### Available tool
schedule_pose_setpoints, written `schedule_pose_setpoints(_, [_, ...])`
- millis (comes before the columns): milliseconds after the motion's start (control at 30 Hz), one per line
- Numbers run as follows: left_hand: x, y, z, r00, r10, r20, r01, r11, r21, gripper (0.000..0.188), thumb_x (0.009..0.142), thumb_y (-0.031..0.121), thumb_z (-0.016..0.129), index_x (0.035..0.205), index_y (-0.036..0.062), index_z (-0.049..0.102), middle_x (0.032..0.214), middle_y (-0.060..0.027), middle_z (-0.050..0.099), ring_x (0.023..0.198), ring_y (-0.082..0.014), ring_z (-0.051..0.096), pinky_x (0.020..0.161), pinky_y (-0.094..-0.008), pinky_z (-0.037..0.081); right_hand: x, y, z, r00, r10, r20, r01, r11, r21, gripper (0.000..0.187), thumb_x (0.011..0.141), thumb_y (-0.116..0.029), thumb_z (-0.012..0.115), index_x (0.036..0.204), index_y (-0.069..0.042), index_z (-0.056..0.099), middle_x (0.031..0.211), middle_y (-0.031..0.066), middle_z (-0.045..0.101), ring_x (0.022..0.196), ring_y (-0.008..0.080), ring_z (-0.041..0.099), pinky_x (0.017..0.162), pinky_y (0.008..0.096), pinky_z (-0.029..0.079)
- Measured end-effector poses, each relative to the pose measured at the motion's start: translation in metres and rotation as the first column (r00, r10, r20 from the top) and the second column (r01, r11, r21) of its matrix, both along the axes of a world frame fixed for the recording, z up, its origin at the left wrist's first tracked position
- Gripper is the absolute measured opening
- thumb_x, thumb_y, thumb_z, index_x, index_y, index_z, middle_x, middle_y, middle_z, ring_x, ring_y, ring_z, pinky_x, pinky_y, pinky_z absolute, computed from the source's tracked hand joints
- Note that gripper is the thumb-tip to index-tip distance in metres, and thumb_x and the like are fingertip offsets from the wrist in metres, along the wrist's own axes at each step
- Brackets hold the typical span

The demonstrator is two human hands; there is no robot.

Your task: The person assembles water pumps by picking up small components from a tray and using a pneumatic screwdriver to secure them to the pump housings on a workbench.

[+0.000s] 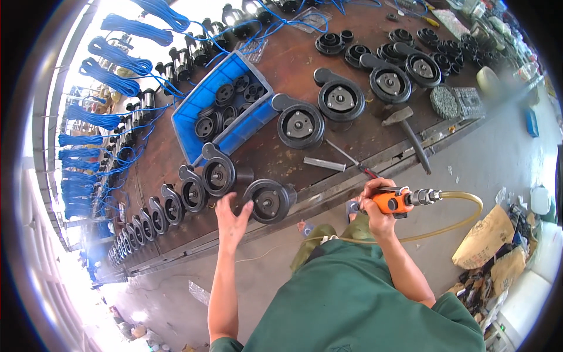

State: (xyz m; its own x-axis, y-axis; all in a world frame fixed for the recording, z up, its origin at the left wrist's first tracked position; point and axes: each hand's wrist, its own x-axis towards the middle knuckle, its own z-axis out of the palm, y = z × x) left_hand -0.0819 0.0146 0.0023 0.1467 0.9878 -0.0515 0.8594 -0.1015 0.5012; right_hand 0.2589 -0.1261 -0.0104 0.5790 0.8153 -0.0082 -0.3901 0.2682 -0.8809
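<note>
My left hand (232,222) reaches over the bench's front edge, its fingers spread. Its thumb is next to a round black pump housing (267,200) with a metal plate in its face. Its fingertips come close to another black housing with a side spout (219,176); whether they touch it I cannot tell. My right hand (380,218) is wrapped round an orange air tool (392,203), off the bench's front edge. A yellowish air hose (478,205) runs from its metal coupling. The tool's far end is partly hidden by my fingers.
Similar housings (157,216) stand in a row along the left, others (340,100) at the right. A blue crate (190,132) holds black round parts. A hammer (407,132), a screwdriver (352,157) and a metal bar (324,163) lie near the edge. Blue cable bundles (120,56) line the back.
</note>
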Motion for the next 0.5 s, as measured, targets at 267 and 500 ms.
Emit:
schedule_pose_setpoints(267, [-0.012, 0.028, -0.010, 0.745, 0.610, 0.269, -0.161, 0.557, -0.815, 0.052, 0.090, 0.046, 0.077, 0.105, -0.0041, 0.074, 0.083, -0.0049, 0.072, 0.067, -0.0139, 0.066, 0.059, -0.0300, 0.052, 0.034, 0.007, 0.000, 0.994, 0.092, 0.051, -0.088, 0.994, -0.069, 0.033, 0.082, 0.009, 0.056, 0.113, -0.002, 0.052, 0.092, 0.0092, 0.058, 0.072, 0.0153, 0.058, 0.063, 0.0272, 0.050])
schedule_pose_setpoints(500, [0.060, 0.029, 0.035, 0.971, -0.119, -0.209, 0.040, 0.938, -0.345, 0.059, 0.071, 0.066, 0.078, 0.087, 0.0088, 0.081, 0.079, -0.0152, 0.075, 0.079, -0.0313, 0.075, 0.075, -0.0408, 0.057, 0.020, 0.021, 0.004, 0.991, 0.071, 0.115, -0.063, 0.995, -0.071, 0.032, 0.081, 0.007, 0.057, 0.112, 0.000, 0.054, 0.091, 0.0097, 0.060, 0.069, 0.0156, 0.060, 0.062, 0.0268, 0.052])
